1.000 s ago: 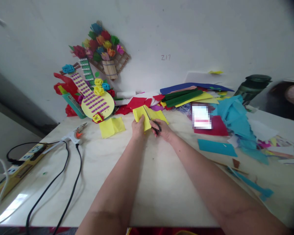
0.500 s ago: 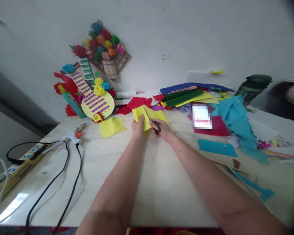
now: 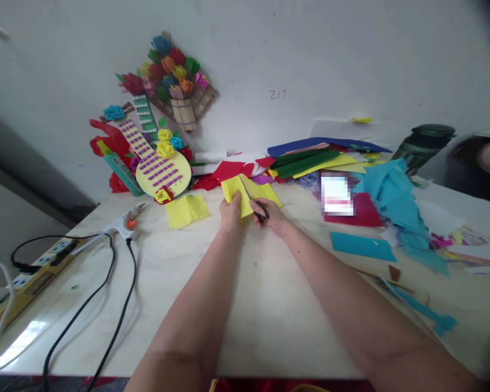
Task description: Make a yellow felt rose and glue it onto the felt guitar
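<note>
My left hand (image 3: pixel 231 211) pinches a folded piece of yellow paper (image 3: pixel 246 207) by its lower left part, held up over the table. My right hand (image 3: pixel 271 216) is closed around the dark handles of a pair of scissors (image 3: pixel 262 211). The scissors' blades lie along the yellow paper, pointing up and left; whether they are parted I cannot tell. Part of the yellow paper spreads to the right behind the blades. Left of my hands, another yellow sheet (image 3: pixel 187 210) with creases rests flat on the table.
A paper-flower guitar (image 3: pixel 163 174) leans on the wall beside a green glue bottle (image 3: pixel 123 173). Glue guns (image 3: pixel 124 226) with black cords lie at left near a power strip (image 3: pixel 41 268). Coloured sheets (image 3: pixel 306 163) are piled behind; blue paper (image 3: pixel 363 246) and a dark bottle (image 3: pixel 424 144) are at right.
Almost nothing differs. Both hands, the scissors and the yellow paper hold nearly the same position, with only a very slight shift to the right.
</note>
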Action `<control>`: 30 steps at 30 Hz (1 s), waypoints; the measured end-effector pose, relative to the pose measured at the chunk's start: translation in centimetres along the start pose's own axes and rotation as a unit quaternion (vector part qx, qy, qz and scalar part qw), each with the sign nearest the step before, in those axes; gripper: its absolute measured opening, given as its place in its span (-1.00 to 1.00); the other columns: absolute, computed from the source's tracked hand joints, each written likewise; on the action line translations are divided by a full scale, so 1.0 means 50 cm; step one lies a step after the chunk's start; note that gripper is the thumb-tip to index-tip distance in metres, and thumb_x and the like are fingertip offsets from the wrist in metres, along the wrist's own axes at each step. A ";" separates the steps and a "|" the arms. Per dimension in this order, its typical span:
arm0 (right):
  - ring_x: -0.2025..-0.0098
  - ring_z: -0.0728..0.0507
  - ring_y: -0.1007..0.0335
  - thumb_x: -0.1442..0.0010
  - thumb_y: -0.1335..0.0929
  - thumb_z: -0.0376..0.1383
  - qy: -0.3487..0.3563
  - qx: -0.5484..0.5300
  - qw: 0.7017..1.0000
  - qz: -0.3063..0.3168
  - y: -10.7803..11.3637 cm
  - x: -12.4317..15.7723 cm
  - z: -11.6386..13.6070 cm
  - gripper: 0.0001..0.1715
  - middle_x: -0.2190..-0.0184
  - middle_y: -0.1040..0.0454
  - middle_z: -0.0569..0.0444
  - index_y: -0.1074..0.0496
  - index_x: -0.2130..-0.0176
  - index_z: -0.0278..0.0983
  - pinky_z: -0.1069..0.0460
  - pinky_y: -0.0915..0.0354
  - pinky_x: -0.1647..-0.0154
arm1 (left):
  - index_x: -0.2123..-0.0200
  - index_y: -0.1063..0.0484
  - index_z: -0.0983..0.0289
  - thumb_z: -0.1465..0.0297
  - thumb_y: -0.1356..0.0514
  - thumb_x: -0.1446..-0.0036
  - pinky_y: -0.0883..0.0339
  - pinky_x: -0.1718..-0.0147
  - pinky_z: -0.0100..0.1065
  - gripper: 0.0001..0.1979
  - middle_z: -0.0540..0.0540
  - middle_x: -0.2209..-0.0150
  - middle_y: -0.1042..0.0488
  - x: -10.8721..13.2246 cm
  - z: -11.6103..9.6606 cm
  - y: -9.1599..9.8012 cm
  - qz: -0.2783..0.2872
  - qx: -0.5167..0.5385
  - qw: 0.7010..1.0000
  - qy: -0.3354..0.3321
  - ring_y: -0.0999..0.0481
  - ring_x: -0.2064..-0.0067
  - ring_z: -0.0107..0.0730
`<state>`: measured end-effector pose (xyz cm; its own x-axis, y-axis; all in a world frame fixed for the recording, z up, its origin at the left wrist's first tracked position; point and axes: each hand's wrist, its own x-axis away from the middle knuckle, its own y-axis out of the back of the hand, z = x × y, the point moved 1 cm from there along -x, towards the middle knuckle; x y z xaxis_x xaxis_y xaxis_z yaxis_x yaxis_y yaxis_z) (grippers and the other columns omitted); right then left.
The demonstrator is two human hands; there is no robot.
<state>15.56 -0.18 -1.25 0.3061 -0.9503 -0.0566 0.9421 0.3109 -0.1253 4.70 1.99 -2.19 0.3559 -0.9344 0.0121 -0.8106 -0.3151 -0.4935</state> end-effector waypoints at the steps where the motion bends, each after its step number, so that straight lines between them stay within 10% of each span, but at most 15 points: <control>1: 0.79 0.10 -0.09 0.11 -0.37 -0.05 -0.002 -0.001 1.000 -0.003 0.000 0.000 -0.001 -0.60 0.78 -0.22 0.27 -0.18 0.51 -0.28 0.20 -0.01 0.81 | 0.37 -0.34 0.37 0.29 -0.27 0.24 -0.31 0.51 -0.35 -0.66 0.10 0.47 -0.44 -0.001 0.001 0.000 0.001 0.002 1.000 0.000 -0.43 0.53 -0.39; 30: 0.79 0.09 -0.14 0.12 -0.37 0.00 -0.011 0.005 1.000 0.021 -0.004 0.008 0.014 -0.56 0.78 -0.25 0.25 -0.19 0.51 -0.28 0.21 0.02 0.84 | 0.37 -0.35 0.36 0.29 -0.26 0.23 -0.31 0.51 -0.33 -0.67 0.09 0.50 -0.43 0.001 -0.005 -0.001 0.008 0.003 1.000 0.006 -0.42 0.55 -0.39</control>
<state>15.57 -0.61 -0.56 0.3479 -0.9367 -0.0405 0.9298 0.3502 -0.1134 4.66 1.94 -1.94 0.3366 -0.9415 0.0149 -0.8134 -0.2987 -0.4991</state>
